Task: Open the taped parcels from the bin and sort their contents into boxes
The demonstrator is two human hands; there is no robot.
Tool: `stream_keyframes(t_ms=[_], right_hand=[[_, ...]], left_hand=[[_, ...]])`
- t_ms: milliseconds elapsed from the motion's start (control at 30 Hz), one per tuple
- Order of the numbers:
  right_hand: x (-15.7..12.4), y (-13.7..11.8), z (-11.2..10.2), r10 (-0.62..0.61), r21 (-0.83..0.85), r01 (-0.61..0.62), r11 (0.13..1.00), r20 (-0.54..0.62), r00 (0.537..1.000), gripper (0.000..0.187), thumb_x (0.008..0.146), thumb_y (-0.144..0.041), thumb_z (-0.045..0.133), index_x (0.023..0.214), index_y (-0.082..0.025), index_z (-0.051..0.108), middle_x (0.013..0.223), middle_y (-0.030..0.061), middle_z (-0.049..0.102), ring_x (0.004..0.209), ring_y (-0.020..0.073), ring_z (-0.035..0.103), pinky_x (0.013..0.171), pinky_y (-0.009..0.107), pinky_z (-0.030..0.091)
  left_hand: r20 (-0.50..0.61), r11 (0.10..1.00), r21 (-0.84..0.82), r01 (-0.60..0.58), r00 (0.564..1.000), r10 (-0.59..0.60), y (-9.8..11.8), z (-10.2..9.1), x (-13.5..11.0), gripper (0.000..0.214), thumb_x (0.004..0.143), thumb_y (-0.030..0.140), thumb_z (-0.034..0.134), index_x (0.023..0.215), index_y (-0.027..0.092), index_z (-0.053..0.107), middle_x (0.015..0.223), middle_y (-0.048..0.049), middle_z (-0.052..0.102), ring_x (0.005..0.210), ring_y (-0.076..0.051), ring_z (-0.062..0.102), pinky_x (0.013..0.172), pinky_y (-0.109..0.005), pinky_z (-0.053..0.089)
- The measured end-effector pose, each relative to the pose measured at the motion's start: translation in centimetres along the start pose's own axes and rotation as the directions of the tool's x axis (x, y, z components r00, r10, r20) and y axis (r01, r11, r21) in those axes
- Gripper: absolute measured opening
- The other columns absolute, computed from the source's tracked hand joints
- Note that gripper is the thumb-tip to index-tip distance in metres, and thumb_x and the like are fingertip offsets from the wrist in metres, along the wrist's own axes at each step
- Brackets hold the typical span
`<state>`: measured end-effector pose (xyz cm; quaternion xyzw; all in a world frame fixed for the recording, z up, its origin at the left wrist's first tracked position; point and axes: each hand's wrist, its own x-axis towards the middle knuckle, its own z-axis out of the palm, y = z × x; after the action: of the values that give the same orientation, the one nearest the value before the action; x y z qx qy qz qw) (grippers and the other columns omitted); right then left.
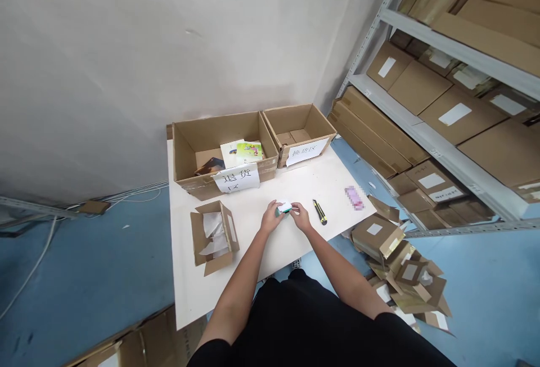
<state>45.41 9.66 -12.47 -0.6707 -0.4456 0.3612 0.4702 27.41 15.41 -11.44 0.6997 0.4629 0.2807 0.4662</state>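
Pinching pack (284,207) by its ends with left hand (270,218) and right hand (301,216), mid-tabletop (253,243); likely light, stiff, safest gripped at edges

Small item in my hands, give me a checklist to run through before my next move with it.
1. Small white-and-green item gripped by left hand and right hand: ok.
2. Utility knife lying on the table, apart from the right hand: ok.
3. Knife blade retracted: cannot tell.
4. Opened carton left of the hands, flaps open, white paper inside: ok.
5. Large labelled box and smaller labelled box at the table's back, tops open: ok.
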Motion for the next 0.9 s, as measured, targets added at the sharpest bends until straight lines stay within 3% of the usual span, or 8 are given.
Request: stream_keyframes(t_ms=[200,367,467,600,767,900], right_hand=[[0.1,0.2,0.3,-0.011,-0.059,0.012,0.998,0.018,1.0,0.032,0.082,-0.033,0.059,0.113,-0.024,0.064,0.116,0.0074,0.074,0.099,0.0236,0.075,0.095,0.042,0.059],[0.5,0.7,0.4,-0.025,-0.085,0.028,0.996,0.038,0.999,0.027,0.079,-0.032,0.057,0.104,-0.024,0.066,0.112,0.0077,0.073,0.099,0.0238,0.073,0.096,0.043,0.058],[0.8,1.4,0.6,0.001,-0.018,0.001,1.0,0.088,0.996,0.029,0.073,-0.03,0.06,0.101,-0.025,0.064,0.112,0.0073,0.072,0.103,0.0242,0.072,0.094,0.042,0.058],[1.8,2.0,1.0,0.11,0.141,-0.13,0.981,0.145,0.983,0.047,0.063,-0.027,0.067,0.11,-0.027,0.06,0.116,0.0058,0.071,0.103,0.0248,0.071,0.088,0.041,0.059],[4.3,1.1,0.5,0.109,0.249,-0.153,0.956,0.183,0.977,0.038,0.065,-0.034,0.072,0.101,-0.026,0.062,0.105,0.0044,0.073,0.095,0.0254,0.07,0.089,0.043,0.057],[8.2,-1.1,-1.9,0.055,0.289,-0.115,0.95,0.21,0.976,0.035,0.067,-0.041,0.076,0.095,-0.025,0.063,0.095,0.0034,0.074,0.089,0.0258,0.069,0.086,0.042,0.056]], left_hand=[[-0.036,0.999,0.045,0.007,0.999,-0.006,-0.2,0.5,-0.2,0.039,0.085,0.022,0.07,0.123,0.028,0.07,0.151,-0.0084,0.057,0.145,-0.028,0.052,0.115,-0.042,0.049],[-0.072,0.999,0.042,0.022,0.997,-0.019,-1.0,0.9,-0.7,0.041,0.082,0.023,0.075,0.123,0.028,0.072,0.158,-0.0092,0.051,0.143,-0.031,0.055,0.114,-0.045,0.051],[-0.129,0.997,-0.062,0.053,0.99,-0.061,-2.1,1.6,-1.4,0.047,0.08,0.021,0.076,0.126,0.028,0.07,0.155,-0.011,0.053,0.129,-0.029,0.066,0.11,-0.045,0.054],[-0.253,0.942,-0.308,0.133,0.943,-0.216,-2.9,3.2,-1.6,0.053,0.076,0.021,0.074,0.128,0.025,0.062,0.129,-0.0099,0.069,0.115,-0.025,0.072,0.097,-0.042,0.06],[-0.349,0.936,-0.331,0.121,0.906,-0.24,-1.6,4.5,0.9,0.042,0.071,0.023,0.074,0.112,0.024,0.064,0.119,-0.0083,0.073,0.111,-0.025,0.072,0.102,-0.046,0.057],[-0.375,0.95,-0.309,0.038,0.913,-0.158,1.3,4.2,4.7,0.041,0.073,0.026,0.074,0.113,0.024,0.064,0.117,-0.008,0.074,0.109,-0.026,0.072,0.103,-0.048,0.056]])
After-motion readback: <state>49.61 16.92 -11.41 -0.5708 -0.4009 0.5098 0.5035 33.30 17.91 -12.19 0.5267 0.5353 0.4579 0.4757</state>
